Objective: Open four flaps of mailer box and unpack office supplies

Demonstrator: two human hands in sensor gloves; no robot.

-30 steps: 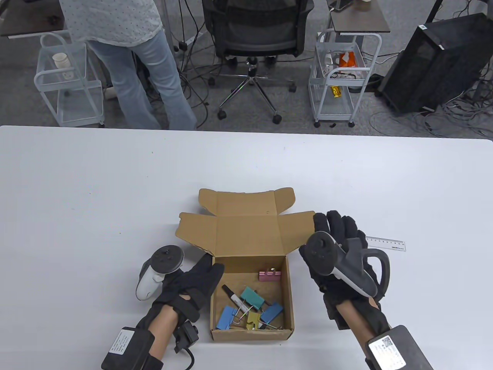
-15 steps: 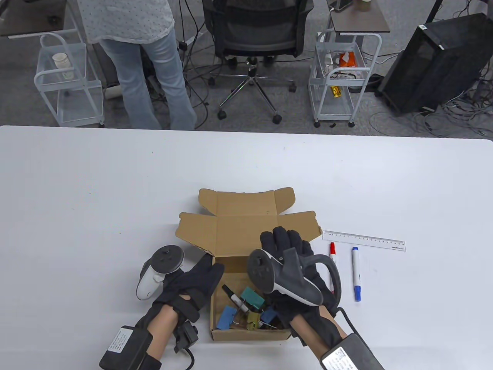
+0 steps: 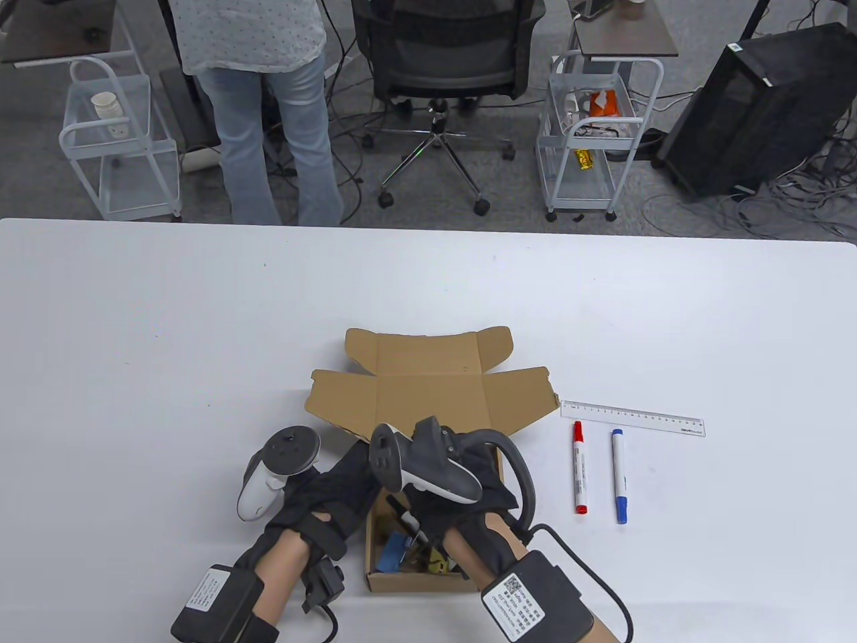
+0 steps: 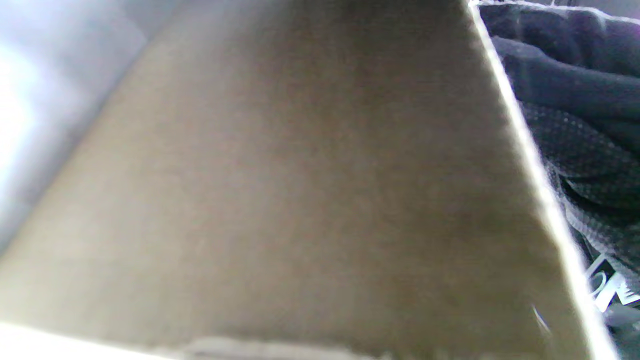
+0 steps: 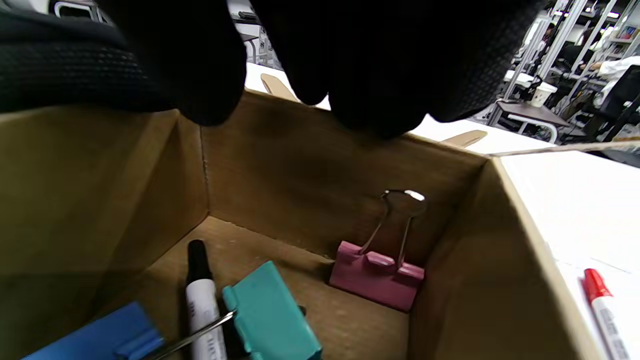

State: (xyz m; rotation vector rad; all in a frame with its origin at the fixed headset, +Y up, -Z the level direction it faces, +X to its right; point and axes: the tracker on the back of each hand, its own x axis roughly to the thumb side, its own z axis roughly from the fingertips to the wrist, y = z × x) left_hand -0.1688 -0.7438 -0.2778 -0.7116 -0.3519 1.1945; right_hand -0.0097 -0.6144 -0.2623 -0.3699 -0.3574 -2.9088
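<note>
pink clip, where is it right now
The pink clip is inside the box, standing against its far wall near the right corner in the right wrist view, right of the teal clip; in the table view the right hand hides it.

You are working in an office or lab workspace. Beyond your fingers, past the far edge of the white bench (image 3: 428, 288), grey carpet runs under a black mesh swivel chair (image 3: 445, 53) on castors. Two white wire trolleys (image 3: 589, 134) stand on either side of it, one holding a paper cup (image 3: 106, 104). A black computer tower (image 3: 756, 107) sits far to the right of your fingers among loose cables (image 3: 770, 207). A person in jeans (image 3: 268, 114) stands at a desk; the right wrist view shows more desks and shelving.
</note>
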